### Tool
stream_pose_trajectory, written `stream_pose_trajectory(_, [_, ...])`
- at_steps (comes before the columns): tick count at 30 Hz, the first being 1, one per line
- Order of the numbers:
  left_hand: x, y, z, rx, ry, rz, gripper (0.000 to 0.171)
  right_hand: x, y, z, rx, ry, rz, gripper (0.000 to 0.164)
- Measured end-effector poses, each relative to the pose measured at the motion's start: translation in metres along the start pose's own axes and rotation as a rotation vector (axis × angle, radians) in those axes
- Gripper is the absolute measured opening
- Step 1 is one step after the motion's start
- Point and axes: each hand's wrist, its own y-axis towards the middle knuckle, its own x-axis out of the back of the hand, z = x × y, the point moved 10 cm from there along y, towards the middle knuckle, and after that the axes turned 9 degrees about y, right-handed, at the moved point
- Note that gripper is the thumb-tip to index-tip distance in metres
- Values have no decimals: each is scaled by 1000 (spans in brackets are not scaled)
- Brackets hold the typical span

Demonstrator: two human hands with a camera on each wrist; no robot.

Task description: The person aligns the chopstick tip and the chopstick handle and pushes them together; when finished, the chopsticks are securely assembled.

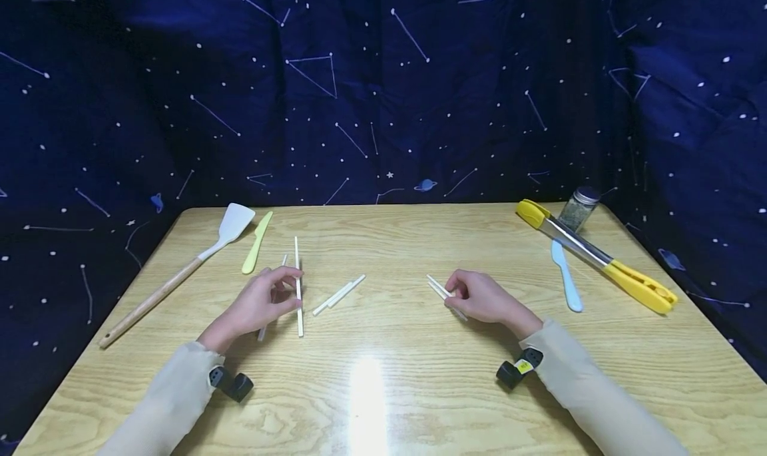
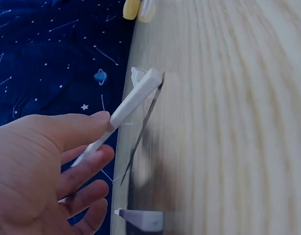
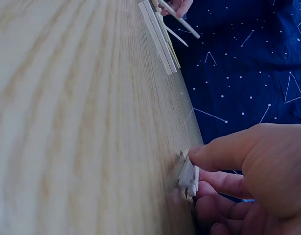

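Note:
In the head view my left hand pinches a long white chopstick between thumb and fingers. The left wrist view shows its squared end tilted up off the table. A second white stick lies under that hand, its middle hidden. Two shorter white sticks lie side by side, touching, between the hands. My right hand pinches a pair of thin white sticks low over the table. In the right wrist view their ends show at the thumb tip.
To the left lie a white spatula with a wooden handle and a yellow knife. On the right are a blue knife, yellow-handled tongs and a spice jar. A dark starry cloth hangs behind the table.

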Motion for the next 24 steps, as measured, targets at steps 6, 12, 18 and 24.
stream_pose_trajectory(6, [-2,-2,-3,-48,126,-18,39,1,0,4,-31,-24,-20,16])
stream_pose_trajectory(12, [-6,-5,-1,-46,206,2,33,3,0,11,-94,-128,-51,15])
stream_pose_trajectory(18, [-12,-9,2,-29,237,77,39,0,0,10,-144,-132,-47,15])
stream_pose_trajectory(24, [-8,-13,6,-13,274,74,39,-1,-2,6,-169,-89,-52,11])
